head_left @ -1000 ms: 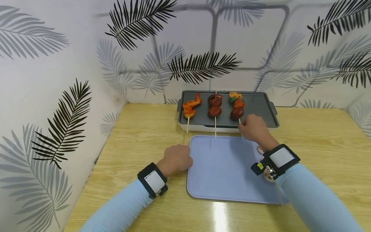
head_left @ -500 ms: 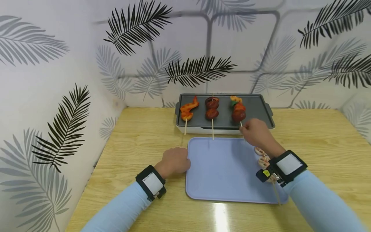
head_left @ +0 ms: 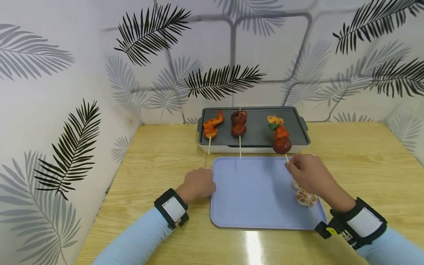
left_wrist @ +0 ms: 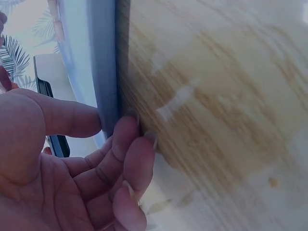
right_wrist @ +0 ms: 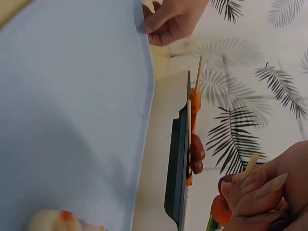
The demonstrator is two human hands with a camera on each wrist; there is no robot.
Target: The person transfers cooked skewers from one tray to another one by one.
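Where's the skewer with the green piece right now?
In the head view, the skewer is right of centre, held by the right hand, overlapping the right half of the grill.

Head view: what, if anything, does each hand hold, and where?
Right hand: the mixed skewer, by its bare stick. Left hand: the blue tray, by its left rim.
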